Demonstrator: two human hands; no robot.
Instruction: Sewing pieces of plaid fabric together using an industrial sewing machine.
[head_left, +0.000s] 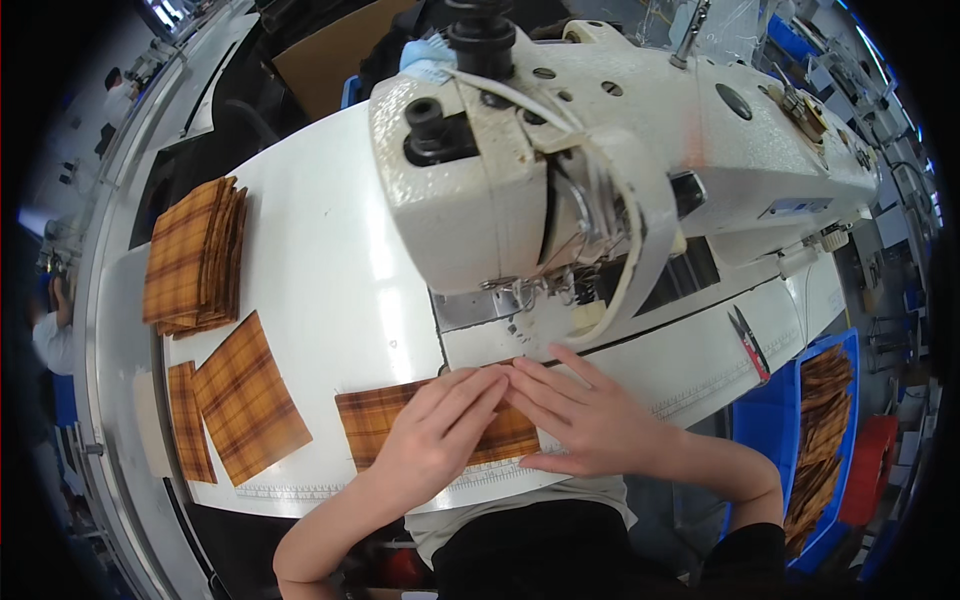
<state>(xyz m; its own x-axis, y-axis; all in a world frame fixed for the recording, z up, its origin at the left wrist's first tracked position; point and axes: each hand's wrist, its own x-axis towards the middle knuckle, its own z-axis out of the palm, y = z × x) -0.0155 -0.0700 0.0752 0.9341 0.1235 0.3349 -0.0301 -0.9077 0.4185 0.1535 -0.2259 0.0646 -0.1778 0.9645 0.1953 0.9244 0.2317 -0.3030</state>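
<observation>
An orange-brown plaid fabric piece [375, 430] lies crosswise on the white sewing table, in front of the machine. My left hand [445, 425] rests over its upper edge, fingers bent and pressed together on the cloth, thumb hidden. Its fingertips meet those of my right hand [570, 420], whose fingers stretch over the fabric, thumb apart near the lower edge. The white industrial sewing machine [460, 220] stands just beyond both hands, its metal needle area [520, 295] above them. A pair of red-handled snips [750, 345] lies to the right on the tabletop.
At left are a stack of plaid pieces [190, 255], a loose square [250, 400] and a narrow strip [188, 425]. A blue bin [750, 420] of plaid pieces stands at right beside a red container [868, 470]. Co-workers [50, 340] are at the far left.
</observation>
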